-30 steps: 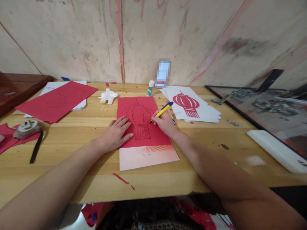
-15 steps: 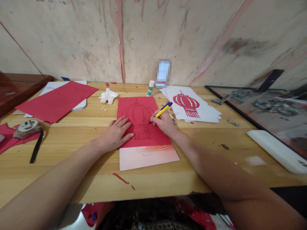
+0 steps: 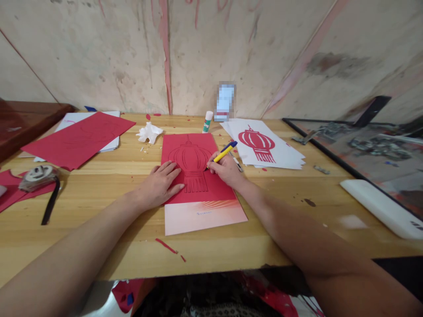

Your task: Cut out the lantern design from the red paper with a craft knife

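A red sheet of paper (image 3: 218, 189) bears a lantern outline with a fringe, drawn in dark lines. My left hand (image 3: 161, 182) lies flat on the sheet's left side, fingers spread. On its right side my right hand (image 3: 228, 169) is closed around a yellow pen with a blue end (image 3: 225, 152). The pen's tip is at the lantern's lower right edge, partly hidden by the fingers. Beneath the red sheet, a pale pink printed booklet or card (image 3: 181, 220) sticks out towards me.
Behind stand a glue stick (image 3: 207, 122) and a blurred phone (image 3: 225, 101), near crumpled tissue (image 3: 149, 132). White sheets with a red paper lantern (image 3: 257, 143) lie right. Left are another red sheet (image 3: 76, 141) and a tape measure (image 3: 38, 177). A black-framed panel (image 3: 317, 145) is far right.
Hardly anything differs. The pen and my right hand have shifted very slightly at the lantern's lower right edge; my left hand stays in place.
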A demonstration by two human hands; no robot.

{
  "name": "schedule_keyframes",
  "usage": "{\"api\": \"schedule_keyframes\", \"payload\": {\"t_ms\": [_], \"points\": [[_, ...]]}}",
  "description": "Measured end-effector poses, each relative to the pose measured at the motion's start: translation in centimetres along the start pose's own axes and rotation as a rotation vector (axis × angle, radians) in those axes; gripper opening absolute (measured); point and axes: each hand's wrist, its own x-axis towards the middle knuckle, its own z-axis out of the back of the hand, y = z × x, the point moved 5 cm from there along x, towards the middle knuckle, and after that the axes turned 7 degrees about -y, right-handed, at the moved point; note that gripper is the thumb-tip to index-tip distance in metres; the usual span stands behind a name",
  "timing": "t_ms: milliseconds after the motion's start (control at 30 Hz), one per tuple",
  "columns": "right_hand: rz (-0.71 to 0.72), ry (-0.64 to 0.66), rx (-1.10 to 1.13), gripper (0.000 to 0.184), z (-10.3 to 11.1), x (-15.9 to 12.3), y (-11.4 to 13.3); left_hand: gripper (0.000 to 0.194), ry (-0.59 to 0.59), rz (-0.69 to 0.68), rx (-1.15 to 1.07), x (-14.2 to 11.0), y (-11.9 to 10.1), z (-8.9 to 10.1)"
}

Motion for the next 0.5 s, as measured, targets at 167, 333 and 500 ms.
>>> {"api": "schedule_keyframes", "payload": {"t_ms": [167,333,500], "points": [[0.005,-0.002,0.004,0.009,0.06,-0.02,0.05,0.054,0.009,0.002,-0.002,-0.05,0.04,-0.03],[0.003,0.036,0.022,0.01,-0.2,0.0,0.09,0.052,-0.021,-0.006,-0.028,-0.06,0.06,-0.02],[0.008,0.037,0.036,0.01,-0.18,0.01,0.03,0.053,-0.015,-0.01,-0.006,-0.01,0.05,-0.05]]}}
